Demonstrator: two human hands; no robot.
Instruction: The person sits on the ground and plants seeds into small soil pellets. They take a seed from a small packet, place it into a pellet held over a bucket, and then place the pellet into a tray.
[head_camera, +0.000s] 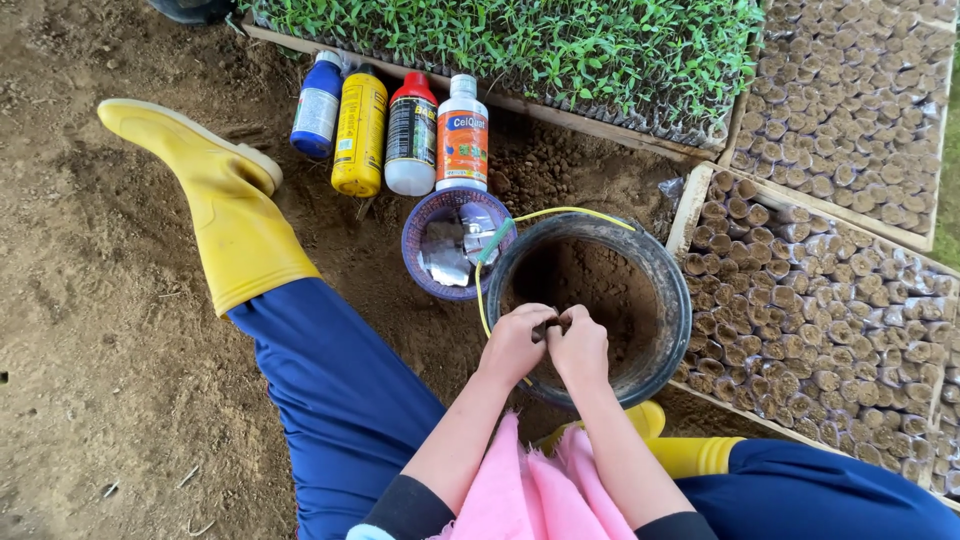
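Soil fills the lower part of a round black bucket (588, 310) at the middle of the frame, its thick rim worn grey along the right side and a thin yellow-green handle arching over its upper left edge. The bucket stands upright with its mouth facing up toward the camera, so no long axis shows from above. Both hands meet over its near rim: the left hand (513, 343) and the right hand (579, 345) touch at the fingertips, pinching something small and dark (545, 327) between them; what that is cannot be told.

Just beside the bucket, to the upper left, a purple basket (432, 282) holds silvery packets. Above it four bottles (395, 130) lie side by side on the bare earth, caps toward the top of the frame: blue, yellow, black with a red cap, and white with an orange label. A tray of green seedlings (520, 45) crosses the top, and wooden frames packed with small soil-filled bags (830, 300) fill the right. A yellow boot (215, 200) stretches toward the upper left.
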